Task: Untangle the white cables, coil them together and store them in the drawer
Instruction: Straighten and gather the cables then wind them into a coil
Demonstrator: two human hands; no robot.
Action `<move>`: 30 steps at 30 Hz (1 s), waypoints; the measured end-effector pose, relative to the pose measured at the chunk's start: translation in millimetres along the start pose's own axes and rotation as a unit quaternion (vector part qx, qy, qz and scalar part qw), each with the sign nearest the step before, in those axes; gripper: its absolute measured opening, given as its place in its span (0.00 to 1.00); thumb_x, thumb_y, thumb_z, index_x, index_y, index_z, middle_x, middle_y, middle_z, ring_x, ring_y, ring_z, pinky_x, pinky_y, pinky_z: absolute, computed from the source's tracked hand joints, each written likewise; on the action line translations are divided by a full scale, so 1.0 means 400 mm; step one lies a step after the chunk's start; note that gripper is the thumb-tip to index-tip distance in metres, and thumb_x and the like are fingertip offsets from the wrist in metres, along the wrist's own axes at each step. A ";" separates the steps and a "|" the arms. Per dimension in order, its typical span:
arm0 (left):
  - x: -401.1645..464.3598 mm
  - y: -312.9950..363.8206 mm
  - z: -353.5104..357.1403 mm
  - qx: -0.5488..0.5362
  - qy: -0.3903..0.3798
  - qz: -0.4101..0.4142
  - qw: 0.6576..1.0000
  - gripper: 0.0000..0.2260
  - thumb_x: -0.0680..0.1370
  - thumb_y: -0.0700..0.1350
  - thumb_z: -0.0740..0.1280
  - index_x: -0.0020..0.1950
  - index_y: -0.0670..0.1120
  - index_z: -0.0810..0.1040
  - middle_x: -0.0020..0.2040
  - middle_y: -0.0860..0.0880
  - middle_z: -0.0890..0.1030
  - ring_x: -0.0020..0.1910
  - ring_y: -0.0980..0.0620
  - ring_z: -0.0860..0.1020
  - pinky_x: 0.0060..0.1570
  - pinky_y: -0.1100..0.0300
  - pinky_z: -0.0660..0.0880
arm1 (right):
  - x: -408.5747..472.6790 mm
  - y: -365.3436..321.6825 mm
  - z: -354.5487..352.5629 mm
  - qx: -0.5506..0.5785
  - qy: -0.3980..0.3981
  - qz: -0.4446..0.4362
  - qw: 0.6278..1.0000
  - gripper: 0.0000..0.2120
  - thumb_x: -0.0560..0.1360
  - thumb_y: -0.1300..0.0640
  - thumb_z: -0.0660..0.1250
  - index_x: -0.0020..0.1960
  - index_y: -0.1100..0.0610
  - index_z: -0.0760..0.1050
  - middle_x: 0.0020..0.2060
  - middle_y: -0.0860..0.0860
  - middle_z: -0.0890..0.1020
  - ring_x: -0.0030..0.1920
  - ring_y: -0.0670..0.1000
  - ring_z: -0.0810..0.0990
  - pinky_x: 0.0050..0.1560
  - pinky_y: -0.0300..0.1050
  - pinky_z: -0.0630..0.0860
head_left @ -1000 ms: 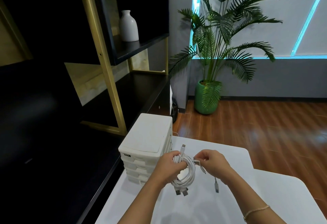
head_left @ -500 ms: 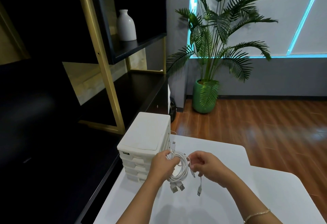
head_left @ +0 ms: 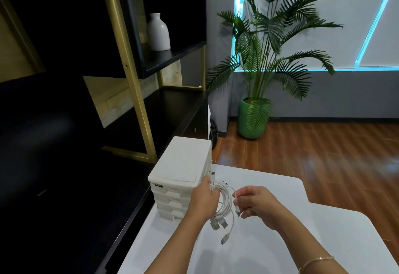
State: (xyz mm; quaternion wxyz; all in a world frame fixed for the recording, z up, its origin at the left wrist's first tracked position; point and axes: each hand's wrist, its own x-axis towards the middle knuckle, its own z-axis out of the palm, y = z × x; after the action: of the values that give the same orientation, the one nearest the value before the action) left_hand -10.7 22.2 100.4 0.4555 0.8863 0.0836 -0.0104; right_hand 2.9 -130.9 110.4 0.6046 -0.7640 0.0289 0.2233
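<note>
- Change noted: a second ago the right hand (head_left: pixel 257 205) was working a loose strand beside the bundle at mid-table; now both hands and the bundle sit closer to the drawer unit, and the strand is drawn in against the coil. Judgement: coiling is near complete and storage is the step to come.
- Table (head_left: pixel 269 252): white, carrying the drawer unit at its left edge. The forearms reach in from the near side; a thin bracelet (head_left: pixel 316 260) is on the right wrist.
- Right hand: fingers curled, pinching a short cable end with a small plug just beside the coil. Grip is light, at the fingertips.
- White cables (head_left: pixel 224 206): gathered in a rough loop held off the table between the two hands. Several plug ends hang free beneath, one lower than the rest.
- Left hand (head_left: pixel 203 200): clenched round the left side of the coil, knuckles just beside the front of the drawer unit.
- Drawer unit (head_left: pixel 179 165): white, with stacked drawers; all appear closed. No drawer has been opened for the cables yet.
- Beyond: a dark shelf with gold frame holds a white vase (head_left: pixel 158 32). A potted palm (head_left: pixel 272 42) stands on the wooden floor by the far wall.
</note>
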 end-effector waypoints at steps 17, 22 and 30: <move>-0.020 0.018 0.021 -0.027 0.015 -0.031 0.999 0.07 0.81 0.41 0.56 0.57 0.50 0.66 0.52 0.47 0.76 0.46 0.51 0.72 0.46 0.61 0.68 | -0.015 0.014 0.025 0.132 -0.026 0.026 0.991 0.14 0.70 0.76 0.64 0.50 0.61 0.76 0.39 0.58 0.82 0.31 0.50 0.78 0.32 0.40 0.74; -0.014 0.018 0.028 -0.034 -0.026 -0.074 0.996 0.19 0.81 0.44 0.55 0.72 0.46 0.62 0.64 0.44 0.75 0.59 0.45 0.75 0.57 0.56 0.74 | -0.013 0.013 0.018 0.156 -0.036 0.022 0.987 0.23 0.67 0.81 0.62 0.54 0.59 0.73 0.45 0.61 0.83 0.42 0.58 0.81 0.40 0.47 0.78; -0.004 0.018 0.037 -0.049 -0.041 -0.097 0.993 0.19 0.81 0.46 0.54 0.72 0.48 0.62 0.65 0.46 0.74 0.59 0.46 0.76 0.56 0.56 0.75 | -0.005 0.003 0.045 0.076 0.076 0.007 0.994 0.11 0.69 0.71 0.71 0.48 0.61 0.75 0.42 0.59 0.83 0.39 0.56 0.82 0.36 0.43 0.79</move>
State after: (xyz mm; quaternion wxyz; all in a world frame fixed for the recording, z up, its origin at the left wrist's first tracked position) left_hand -10.1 5.7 97.8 0.4983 0.8495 0.1506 -0.0863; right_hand -4.7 -114.7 106.8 0.6557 -0.7301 0.0968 0.1661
